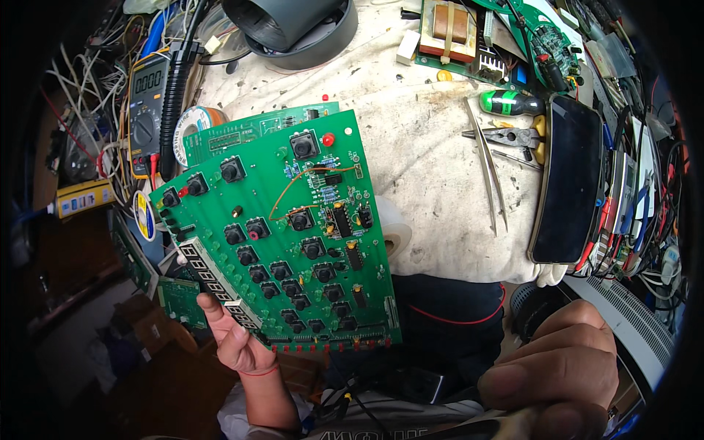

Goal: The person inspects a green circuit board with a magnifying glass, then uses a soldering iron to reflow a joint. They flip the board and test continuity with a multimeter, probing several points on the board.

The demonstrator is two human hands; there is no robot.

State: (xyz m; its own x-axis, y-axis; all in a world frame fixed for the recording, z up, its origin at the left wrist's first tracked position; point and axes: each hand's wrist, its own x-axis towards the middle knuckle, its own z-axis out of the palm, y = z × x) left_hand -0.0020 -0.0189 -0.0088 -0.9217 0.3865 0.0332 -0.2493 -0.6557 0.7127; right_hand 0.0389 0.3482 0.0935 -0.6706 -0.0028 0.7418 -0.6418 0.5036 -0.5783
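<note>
A large green circuit board [275, 194] is held tilted in front of me, its face toward me. It carries rows of black push buttons, several chips, red LEDs, a strip of seven-segment displays [209, 275] and a thin orange jumper wire [273, 205]. My left hand [240, 343] grips its lower left edge, thumb near the displays and the other fingers partly hidden behind. Close to the camera at lower right, my right hand [557, 359] is curled closed, away from the board. Whatever its fingers may hold is hidden.
A stained white cloth [433, 147] covers the bench. On it lie tweezers [488, 169], pliers [510, 137], a green screwdriver [506, 103] and a dark phone [566, 183]. A multimeter [149, 110] and wire spool [194, 125] stand left, a grey bowl [315, 51] at the back.
</note>
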